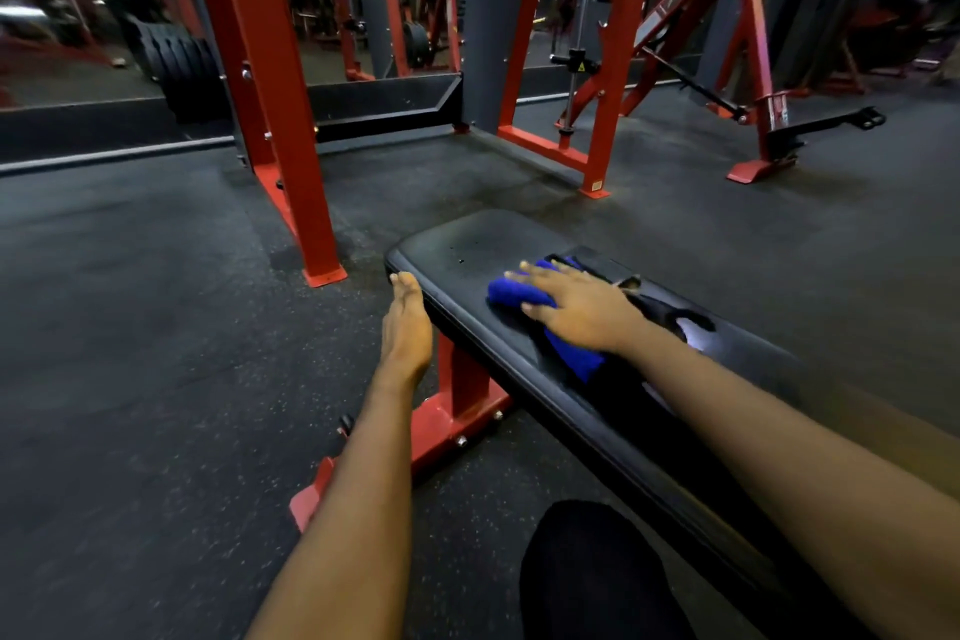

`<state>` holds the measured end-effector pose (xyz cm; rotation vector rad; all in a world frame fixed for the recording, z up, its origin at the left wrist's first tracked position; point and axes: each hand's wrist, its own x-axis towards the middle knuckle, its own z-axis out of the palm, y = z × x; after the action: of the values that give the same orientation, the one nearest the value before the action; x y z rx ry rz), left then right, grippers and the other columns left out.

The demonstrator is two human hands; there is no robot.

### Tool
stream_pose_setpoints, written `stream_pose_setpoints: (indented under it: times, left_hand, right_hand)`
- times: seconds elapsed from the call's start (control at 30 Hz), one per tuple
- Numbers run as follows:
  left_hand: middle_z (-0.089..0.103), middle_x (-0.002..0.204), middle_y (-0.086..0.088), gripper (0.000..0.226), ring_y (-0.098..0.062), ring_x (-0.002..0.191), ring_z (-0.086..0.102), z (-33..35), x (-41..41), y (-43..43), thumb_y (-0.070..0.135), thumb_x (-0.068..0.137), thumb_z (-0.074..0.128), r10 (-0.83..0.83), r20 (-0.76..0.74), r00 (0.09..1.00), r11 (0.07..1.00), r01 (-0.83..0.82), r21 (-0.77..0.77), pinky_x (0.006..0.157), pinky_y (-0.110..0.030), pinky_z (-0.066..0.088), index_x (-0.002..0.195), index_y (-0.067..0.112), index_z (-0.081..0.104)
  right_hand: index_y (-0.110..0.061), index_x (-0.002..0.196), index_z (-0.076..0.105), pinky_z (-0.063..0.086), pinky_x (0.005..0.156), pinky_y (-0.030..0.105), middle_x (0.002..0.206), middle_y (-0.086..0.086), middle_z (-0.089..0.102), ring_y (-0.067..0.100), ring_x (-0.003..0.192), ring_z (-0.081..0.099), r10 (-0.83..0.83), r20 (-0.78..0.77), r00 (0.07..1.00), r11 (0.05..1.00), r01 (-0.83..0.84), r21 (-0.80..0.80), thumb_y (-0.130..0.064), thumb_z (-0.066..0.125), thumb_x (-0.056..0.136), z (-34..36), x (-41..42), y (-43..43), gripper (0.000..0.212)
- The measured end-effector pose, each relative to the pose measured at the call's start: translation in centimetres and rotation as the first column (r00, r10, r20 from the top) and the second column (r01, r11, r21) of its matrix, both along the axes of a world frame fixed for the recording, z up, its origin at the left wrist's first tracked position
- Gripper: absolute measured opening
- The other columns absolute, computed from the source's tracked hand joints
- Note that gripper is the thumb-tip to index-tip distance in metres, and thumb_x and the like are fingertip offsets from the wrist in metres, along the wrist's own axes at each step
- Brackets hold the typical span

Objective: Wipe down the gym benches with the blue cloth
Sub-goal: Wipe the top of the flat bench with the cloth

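A flat black padded bench (467, 250) on a red frame runs from the centre toward the lower right. Its pad is torn near the middle, past my right hand. The blue cloth (511, 293) lies bunched on the pad, and my right hand (576, 309) presses flat on top of it with fingers spread. Part of the cloth shows under my wrist. My left hand (408, 327) rests against the bench's left edge near its far corner, fingers straight and together, holding nothing.
A red power rack (291, 130) stands just beyond the bench's far end, its upright foot close to the left corner. Another red machine (748, 68) is at the back right. Weight plates (176, 62) sit at the back left. My dark-clothed knee (592, 577) is below.
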<state>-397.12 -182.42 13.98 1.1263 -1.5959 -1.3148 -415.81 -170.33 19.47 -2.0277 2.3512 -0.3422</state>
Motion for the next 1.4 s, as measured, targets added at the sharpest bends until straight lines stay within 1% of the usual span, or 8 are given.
stream_pose_setpoints:
  times: [0.1,0.17,0.4,0.67,0.9,1.03,1.13,1.4]
  left_hand:
    - [0.022,0.161,0.0,0.062,-0.017,0.149,0.017,-0.7,0.3,-0.1,0.052,0.104,0.015,-0.019,-0.042,0.999,0.999,0.017,-0.031,0.122,-0.037,0.012,0.155,0.018,0.024]
    - [0.025,0.16,0.0,0.061,-0.016,0.148,0.02,-1.1,0.4,-0.4,0.05,0.105,0.016,-0.032,-0.069,0.997,0.999,0.031,-0.026,0.121,-0.034,0.014,0.154,0.017,0.028]
    - [0.029,0.158,0.0,0.062,-0.012,0.146,0.024,-1.5,1.2,-1.7,0.049,0.104,0.015,-0.086,-0.189,0.978,0.996,0.091,0.018,0.122,-0.036,0.016,0.15,0.012,0.034]
    - [0.029,0.157,0.006,0.061,-0.009,0.146,0.022,-1.6,0.8,-1.5,0.05,0.104,0.016,-0.089,-0.175,0.98,0.995,0.093,0.017,0.114,-0.023,0.016,0.152,0.016,0.032]
    - [0.03,0.158,-0.001,0.065,-0.012,0.146,0.025,-1.2,0.7,-1.2,0.054,0.103,0.017,-0.047,-0.2,0.979,0.998,0.055,0.034,0.121,-0.035,0.017,0.149,0.013,0.036]
    - [0.033,0.157,-0.001,0.064,-0.013,0.145,0.027,-0.8,0.4,-0.9,0.054,0.103,0.017,-0.007,-0.167,0.986,1.0,0.012,0.028,0.12,-0.032,0.017,0.148,0.014,0.038]
    - [0.033,0.156,-0.002,0.06,-0.015,0.145,0.027,-0.8,-0.3,-0.2,0.047,0.105,0.017,0.039,-0.138,0.99,0.999,-0.038,0.006,0.113,-0.024,0.017,0.15,0.012,0.036]
    - [0.029,0.157,-0.013,0.062,-0.027,0.146,0.025,-0.7,-1.3,0.4,0.051,0.104,0.018,0.117,-0.052,0.992,0.993,-0.117,0.004,0.121,-0.041,0.018,0.152,0.014,0.032]
  right_hand:
    - [-0.042,0.151,0.032,-0.001,0.118,0.015,0.158,-0.022,0.021,-0.003,0.147,0.011,0.234,0.008,0.972,0.972,-0.234,-0.026,-0.041,0.049,0.101,0.4,2.0,6.3,0.053]
    - [-0.043,0.151,0.032,0.0,0.119,0.017,0.158,-0.023,0.018,-0.005,0.148,0.007,0.289,0.011,0.957,0.957,-0.289,-0.024,-0.043,0.046,0.1,0.2,2.8,8.4,0.053]
    - [-0.047,0.151,0.027,0.016,0.122,0.044,0.162,-0.016,0.018,0.015,0.151,0.013,0.086,-0.023,0.996,0.994,-0.084,0.073,-0.049,0.038,0.101,0.2,4.2,-2.4,0.052]
    - [-0.046,0.15,0.03,0.01,0.123,0.031,0.16,-0.021,0.02,0.001,0.149,0.009,0.236,-0.027,0.971,0.972,-0.235,0.017,-0.06,0.024,0.09,-0.2,4.4,7.7,0.062]
    - [-0.043,0.152,0.028,0.018,0.122,0.045,0.162,-0.015,0.021,0.015,0.15,0.016,0.082,-0.008,0.997,0.996,-0.081,0.047,-0.046,0.04,0.1,0.2,5.3,-2.4,0.053]
    - [-0.041,0.151,0.032,0.015,0.123,0.035,0.16,-0.016,0.026,0.008,0.149,0.017,0.142,-0.004,0.99,0.99,-0.142,-0.023,-0.048,0.04,0.098,-0.3,4.4,2.5,0.054]
    - [-0.045,0.149,0.032,0.015,0.122,0.03,0.158,-0.021,0.026,0.001,0.148,0.015,0.172,0.053,0.984,0.985,-0.171,-0.023,-0.06,0.029,0.091,-0.3,3.1,7.3,0.061]
    - [-0.042,0.15,0.033,0.019,0.121,0.045,0.161,-0.015,0.022,0.014,0.15,0.018,-0.026,0.039,0.999,0.999,0.024,0.045,-0.045,0.044,0.1,0.4,1.6,-2.1,0.052]
